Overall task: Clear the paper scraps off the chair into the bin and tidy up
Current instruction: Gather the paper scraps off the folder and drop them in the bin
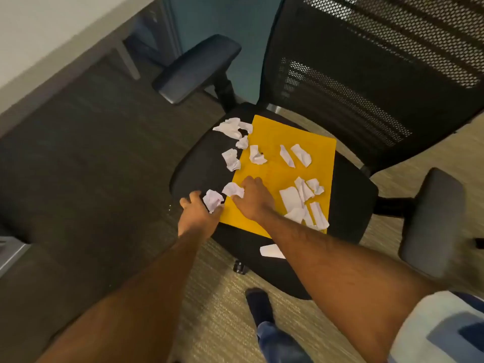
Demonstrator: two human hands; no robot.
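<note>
Lying between both hands (225,203), crumpled scrap (213,199).

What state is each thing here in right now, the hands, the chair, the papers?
Left hand: at the seat's near-left edge, holding a crumpled scrap.
Right hand: resting on the yellow sheet, fingertips on another scrap.
Yellow sheet: lying flat on the chair seat.
Remaining scraps: scattered over sheet and seat, not yet cleared.
Flat white slip: on the seat's front edge.
Bin: not in view.
</note>
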